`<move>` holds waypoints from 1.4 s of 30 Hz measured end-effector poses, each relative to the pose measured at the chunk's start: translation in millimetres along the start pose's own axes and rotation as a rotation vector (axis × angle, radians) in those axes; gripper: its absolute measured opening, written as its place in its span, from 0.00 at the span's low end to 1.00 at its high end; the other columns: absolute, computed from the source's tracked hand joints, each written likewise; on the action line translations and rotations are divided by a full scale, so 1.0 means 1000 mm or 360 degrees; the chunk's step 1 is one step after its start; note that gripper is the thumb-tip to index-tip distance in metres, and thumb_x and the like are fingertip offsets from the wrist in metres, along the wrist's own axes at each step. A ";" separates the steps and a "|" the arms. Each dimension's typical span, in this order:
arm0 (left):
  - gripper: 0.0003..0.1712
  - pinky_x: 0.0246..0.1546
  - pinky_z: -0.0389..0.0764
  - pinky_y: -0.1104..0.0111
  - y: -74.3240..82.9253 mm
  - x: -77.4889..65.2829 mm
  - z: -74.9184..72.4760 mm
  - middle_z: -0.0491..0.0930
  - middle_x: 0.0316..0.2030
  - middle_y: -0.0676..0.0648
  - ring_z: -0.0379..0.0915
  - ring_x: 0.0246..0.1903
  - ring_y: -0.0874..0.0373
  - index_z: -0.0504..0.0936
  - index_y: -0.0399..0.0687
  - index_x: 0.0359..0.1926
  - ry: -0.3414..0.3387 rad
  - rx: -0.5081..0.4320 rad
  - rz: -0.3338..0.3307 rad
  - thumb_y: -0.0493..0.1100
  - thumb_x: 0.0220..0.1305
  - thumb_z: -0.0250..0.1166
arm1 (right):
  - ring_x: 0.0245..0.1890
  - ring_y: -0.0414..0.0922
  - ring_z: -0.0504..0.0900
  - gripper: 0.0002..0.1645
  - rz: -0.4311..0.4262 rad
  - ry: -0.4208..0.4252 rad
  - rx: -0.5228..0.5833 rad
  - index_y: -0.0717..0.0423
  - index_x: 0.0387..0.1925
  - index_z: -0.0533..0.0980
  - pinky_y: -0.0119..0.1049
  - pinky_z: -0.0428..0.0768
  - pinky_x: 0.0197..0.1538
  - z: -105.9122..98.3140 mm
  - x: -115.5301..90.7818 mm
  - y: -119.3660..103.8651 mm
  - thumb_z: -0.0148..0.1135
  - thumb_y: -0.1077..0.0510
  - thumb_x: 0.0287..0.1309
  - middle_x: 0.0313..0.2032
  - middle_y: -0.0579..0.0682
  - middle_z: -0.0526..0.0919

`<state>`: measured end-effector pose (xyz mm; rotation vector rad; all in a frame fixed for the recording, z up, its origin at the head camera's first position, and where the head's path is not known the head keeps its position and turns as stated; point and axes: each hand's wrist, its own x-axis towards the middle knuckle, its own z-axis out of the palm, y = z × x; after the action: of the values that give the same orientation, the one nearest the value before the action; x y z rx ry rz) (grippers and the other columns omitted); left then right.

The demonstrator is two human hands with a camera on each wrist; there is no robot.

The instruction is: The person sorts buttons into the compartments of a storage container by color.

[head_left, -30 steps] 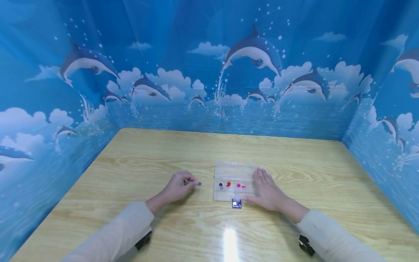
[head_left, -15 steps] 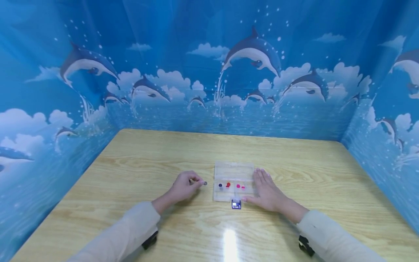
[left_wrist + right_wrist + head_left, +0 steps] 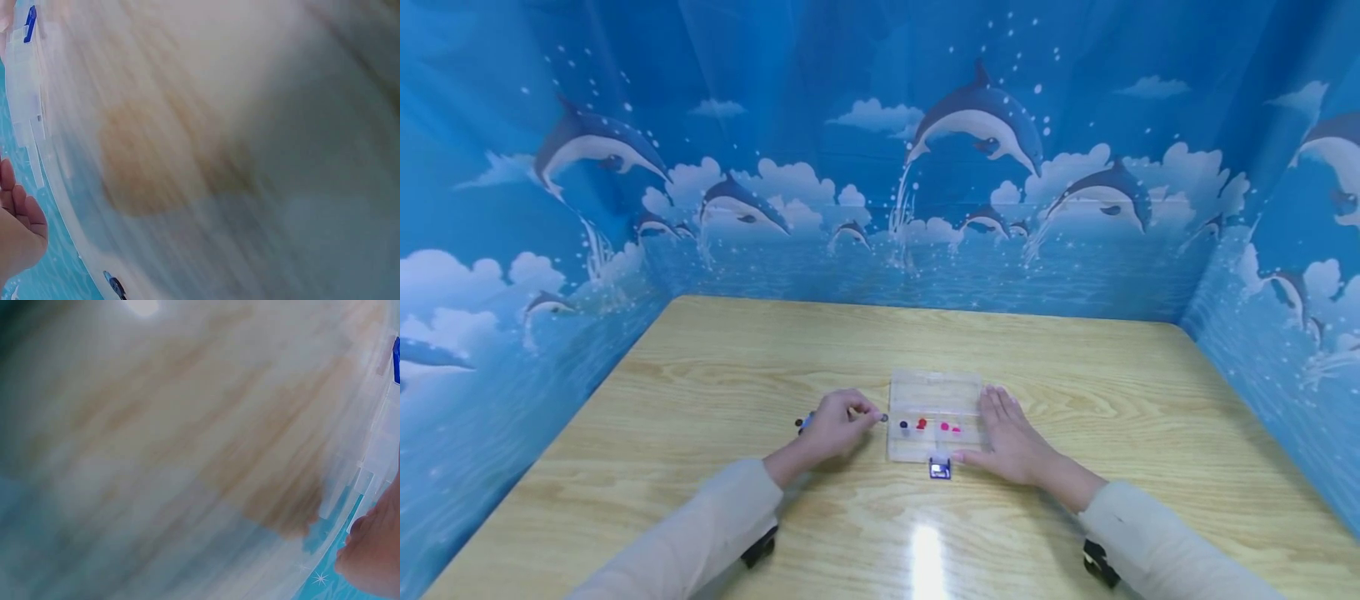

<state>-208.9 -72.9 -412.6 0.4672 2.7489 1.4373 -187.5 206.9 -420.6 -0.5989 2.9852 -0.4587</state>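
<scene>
A clear plastic case (image 3: 927, 454) lies with its lid (image 3: 936, 390) folded back on the table. In its compartments sit a dark round piece (image 3: 904, 425), red pieces (image 3: 922, 423) and pink pieces (image 3: 945, 427). At its front edge is a blue latch-like part (image 3: 940, 469). My left hand (image 3: 842, 427) pinches a small dark round bead-like piece (image 3: 884, 417) between thumb and fingertips, right beside the case's left edge. With fingers straight, my right hand (image 3: 1017, 442) rests against the case's right side, thumb near the front edge.
Small dark and blue pieces (image 3: 805, 422) lie left of my left hand, partly hidden by it. The wood-patterned table (image 3: 1037, 358) ends at a blue dolphin curtain (image 3: 850, 167) on the back and sides.
My left hand has moved right with the small dark piece, up to the case's left edge. Small pieces behind that hand have come into view. The right hand stays in place.
</scene>
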 end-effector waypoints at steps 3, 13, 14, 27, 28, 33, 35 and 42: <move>0.04 0.31 0.73 0.75 0.001 0.001 0.002 0.81 0.30 0.49 0.70 0.30 0.62 0.83 0.44 0.29 -0.0002 0.0002 0.0020 0.40 0.57 0.64 | 0.70 0.66 0.42 0.62 -0.0004 0.0002 0.0003 0.75 0.66 0.46 0.57 0.45 0.70 0.000 0.000 -0.001 0.52 0.29 0.53 0.68 0.72 0.44; 0.05 0.32 0.73 0.74 0.013 0.005 0.009 0.81 0.32 0.47 0.70 0.32 0.60 0.83 0.42 0.29 -0.0022 -0.0057 0.0008 0.39 0.58 0.63 | 0.70 0.66 0.41 0.62 0.0009 -0.0008 -0.0003 0.75 0.66 0.45 0.57 0.45 0.70 -0.002 0.000 -0.002 0.52 0.29 0.53 0.68 0.72 0.44; 0.05 0.32 0.72 0.74 0.014 0.006 0.010 0.81 0.32 0.47 0.70 0.32 0.60 0.83 0.42 0.29 -0.0026 -0.0061 0.0000 0.39 0.58 0.63 | 0.70 0.65 0.41 0.62 0.0012 -0.0010 -0.0003 0.75 0.66 0.45 0.57 0.45 0.70 -0.002 -0.001 -0.002 0.52 0.29 0.53 0.68 0.72 0.44; 0.04 0.36 0.72 0.72 0.025 0.011 0.018 0.81 0.32 0.47 0.71 0.36 0.59 0.83 0.41 0.30 -0.0052 -0.0119 -0.0021 0.38 0.57 0.64 | 0.70 0.65 0.42 0.63 0.0016 -0.0004 -0.0015 0.75 0.66 0.45 0.56 0.45 0.70 0.000 0.000 0.000 0.51 0.27 0.52 0.68 0.71 0.44; 0.04 0.36 0.72 0.72 0.025 0.012 0.019 0.81 0.32 0.47 0.71 0.36 0.59 0.83 0.41 0.30 -0.0053 -0.0119 -0.0020 0.38 0.57 0.64 | 0.70 0.65 0.42 0.63 0.0016 -0.0002 -0.0017 0.75 0.66 0.45 0.56 0.45 0.70 0.000 0.000 0.000 0.51 0.27 0.52 0.68 0.71 0.44; 0.05 0.37 0.72 0.72 0.027 0.013 0.022 0.81 0.33 0.48 0.71 0.36 0.59 0.83 0.42 0.30 -0.0071 -0.0111 -0.0006 0.39 0.57 0.64 | 0.70 0.65 0.41 0.64 0.0017 -0.0005 -0.0008 0.75 0.67 0.45 0.56 0.45 0.70 0.001 0.000 0.001 0.51 0.27 0.52 0.69 0.71 0.44; 0.05 0.37 0.71 0.72 0.028 0.014 0.024 0.82 0.33 0.48 0.71 0.35 0.59 0.83 0.42 0.30 -0.0076 -0.0107 0.0004 0.40 0.57 0.64 | 0.70 0.65 0.41 0.63 0.0015 -0.0002 -0.0003 0.75 0.67 0.45 0.57 0.45 0.70 0.001 0.000 0.001 0.51 0.27 0.52 0.69 0.71 0.44; 0.04 0.37 0.71 0.73 0.030 0.015 0.029 0.81 0.32 0.48 0.71 0.34 0.61 0.83 0.42 0.29 -0.0091 -0.0100 0.0034 0.38 0.57 0.63 | 0.70 0.66 0.42 0.63 0.0009 0.0012 0.0001 0.75 0.66 0.45 0.56 0.45 0.70 0.000 0.000 0.000 0.51 0.27 0.52 0.68 0.71 0.45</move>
<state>-211.7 -29.7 -403.5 0.5283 2.6543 1.4853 -187.4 206.7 -420.9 -0.5902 2.9929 -0.4626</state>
